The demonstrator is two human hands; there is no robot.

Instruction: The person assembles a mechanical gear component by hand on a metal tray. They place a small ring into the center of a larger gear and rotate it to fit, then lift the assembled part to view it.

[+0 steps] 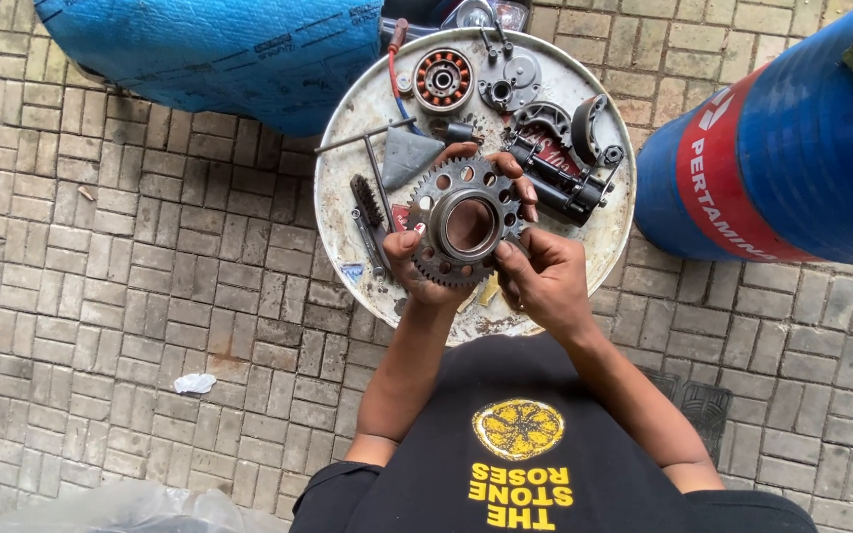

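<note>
Closest to the camera, both hands are wrapped on a toothed gear (464, 223) with a big round bore and a ring of holes. It's held up flat, just above the near half of the round metal tray (604, 259). The left hand (425, 268) has its grip shut on the gear's near-left edge, thumb on the teeth. The right hand (537, 271) pinches the near-right rim, fingers curling over the far side.

Left of the gear on the tray: a wire brush (367, 200) and a T-handle wrench (372, 148). Right of it, a black shaft assembly (565, 183). Past the gear, a copper-wound stator (443, 80) and a grey cover plate (510, 81). Far right of the tray stands a blue drum (792, 148); far left, a blue tarp (219, 49).
</note>
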